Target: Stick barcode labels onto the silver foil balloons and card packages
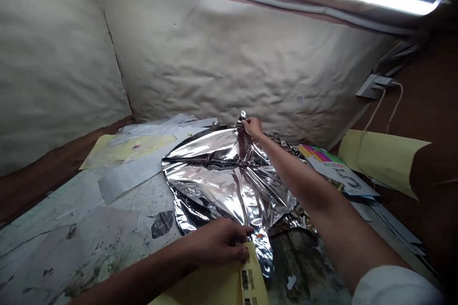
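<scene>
A flat silver foil balloon (222,186) lies spread and creased over the worktable, with a narrow tail (264,252) pointing toward me. My right hand (253,127), closed in a pinch, grips the foil at the balloon's far edge. Close to the tail, my left hand (223,243) is closed at the top of a yellow sheet (205,286) that carries a strip of barcode stickers (246,279). Its thumb lies over the sheet's upper edge, and the index fingertip reaches the foil by the tail. The palm side of the left hand is hidden.
White and yellow papers with clear plastic (143,145) lie at the back left. On the right are a colourful printed packet (339,174) marked 5 and a curled yellow sheet (382,159). Paper-covered walls (232,57) enclose the stained table (118,238). A socket (374,86) with cables is at right.
</scene>
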`<state>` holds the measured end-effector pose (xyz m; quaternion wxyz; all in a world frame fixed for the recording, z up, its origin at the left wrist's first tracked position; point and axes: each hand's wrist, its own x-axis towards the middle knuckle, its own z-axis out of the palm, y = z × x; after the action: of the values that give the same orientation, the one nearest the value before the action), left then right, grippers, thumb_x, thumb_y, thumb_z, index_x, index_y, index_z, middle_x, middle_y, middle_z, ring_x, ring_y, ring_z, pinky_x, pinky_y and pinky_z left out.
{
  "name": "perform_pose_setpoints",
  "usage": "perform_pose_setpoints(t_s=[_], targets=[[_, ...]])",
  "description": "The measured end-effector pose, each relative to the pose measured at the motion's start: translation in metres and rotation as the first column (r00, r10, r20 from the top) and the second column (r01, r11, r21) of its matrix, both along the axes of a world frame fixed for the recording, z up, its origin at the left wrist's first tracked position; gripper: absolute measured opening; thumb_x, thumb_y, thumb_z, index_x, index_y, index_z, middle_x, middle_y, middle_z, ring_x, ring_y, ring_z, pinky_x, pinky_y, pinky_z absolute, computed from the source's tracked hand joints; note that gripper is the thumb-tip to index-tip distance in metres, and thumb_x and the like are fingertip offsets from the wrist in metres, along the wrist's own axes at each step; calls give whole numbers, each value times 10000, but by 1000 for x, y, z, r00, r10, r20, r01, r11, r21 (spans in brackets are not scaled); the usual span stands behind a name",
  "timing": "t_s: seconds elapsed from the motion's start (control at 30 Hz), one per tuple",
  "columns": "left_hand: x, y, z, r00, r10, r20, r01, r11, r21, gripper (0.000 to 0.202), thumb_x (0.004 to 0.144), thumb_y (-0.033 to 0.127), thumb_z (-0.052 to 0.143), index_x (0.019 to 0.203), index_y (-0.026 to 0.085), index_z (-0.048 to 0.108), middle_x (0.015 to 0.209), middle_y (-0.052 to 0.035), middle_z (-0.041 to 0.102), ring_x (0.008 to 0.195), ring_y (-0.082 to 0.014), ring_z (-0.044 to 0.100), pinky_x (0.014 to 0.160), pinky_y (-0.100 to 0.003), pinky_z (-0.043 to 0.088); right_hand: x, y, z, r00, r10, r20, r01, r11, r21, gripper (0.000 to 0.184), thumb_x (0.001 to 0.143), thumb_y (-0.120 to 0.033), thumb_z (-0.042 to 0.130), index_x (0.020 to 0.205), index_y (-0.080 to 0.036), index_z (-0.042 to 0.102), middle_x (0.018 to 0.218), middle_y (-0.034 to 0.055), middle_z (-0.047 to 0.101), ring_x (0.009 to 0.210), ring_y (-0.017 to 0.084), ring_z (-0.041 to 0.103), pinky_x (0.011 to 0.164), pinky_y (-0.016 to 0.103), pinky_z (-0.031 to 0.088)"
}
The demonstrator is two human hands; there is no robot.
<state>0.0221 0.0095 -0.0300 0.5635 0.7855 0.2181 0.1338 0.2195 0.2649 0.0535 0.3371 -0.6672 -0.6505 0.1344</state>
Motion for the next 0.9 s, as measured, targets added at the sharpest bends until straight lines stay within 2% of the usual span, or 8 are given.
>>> perform_pose_setpoints(t_s=[0.23,0.4,0.47,0.5,0.53,0.6,0.73,0.9], targets=[[-2,2,4,999,37,39,-30,987,-156,347,736,541,720,729,196,689,836,-34,701,793,-203,625,684,-269,451,-12,-19,-36,974,210,-81,-217,971,-95,274,808,-313,710,1009,-138,648,922,46,698,818,173,636,767,308,505],[-10,13,26,957,215,195,-106,885,-453,356,749,499,736,829,153,703,731,-9,645,609,-108,552,570,-210,417,-2,-76,-20,924,331,-193,-357,927,-118,398,873,-466,587,1080,-134,660,1096,120,687,959,220,650,823,314,497],[-11,21,27,877,424,226,-275,829,-486,363,762,493,729,872,149,689,751,-15,656,595,-99,562,537,-193,414,8,-116,-12,844,432,-320,-506,838,-203,527,913,-583,451,1103,-145,672,1062,122,702,893,207,678,780,310,520],[-11,24,26,823,519,231,-365,794,-486,376,772,499,717,906,150,681,775,-27,671,612,-112,588,536,-197,431,13,-137,-11,743,476,-471,-634,726,-266,591,910,-628,418,1149,-145,660,1101,136,690,916,216,677,786,319,522],[-10,28,23,770,593,234,-437,759,-483,391,787,506,698,941,147,670,802,-42,685,639,-133,619,548,-212,458,17,-157,-12,665,478,-574,-712,638,-293,595,882,-643,470,1182,-161,646,1130,132,680,931,216,671,787,317,521],[-8,32,17,707,666,237,-511,714,-478,421,805,499,681,1014,136,639,843,-74,703,703,-182,666,601,-267,517,22,-190,-21,602,456,-655,-760,578,-297,544,775,-548,693,1183,-192,638,1079,94,695,873,193,667,744,281,510],[-4,34,10,710,643,288,-484,742,-463,649,718,362,803,1266,189,502,1018,-95,707,889,-229,689,729,-325,555,23,-211,-49,686,418,-595,-651,718,-246,387,695,-382,795,999,-171,680,836,19,695,687,140,623,618,226,456],[-4,35,12,714,654,248,-544,742,-391,639,702,339,817,1244,159,532,898,-87,729,749,-196,686,634,-274,541,28,-207,-65,681,477,-556,-663,725,-190,438,716,-375,774,1087,-169,668,873,28,690,752,152,614,657,236,454]])
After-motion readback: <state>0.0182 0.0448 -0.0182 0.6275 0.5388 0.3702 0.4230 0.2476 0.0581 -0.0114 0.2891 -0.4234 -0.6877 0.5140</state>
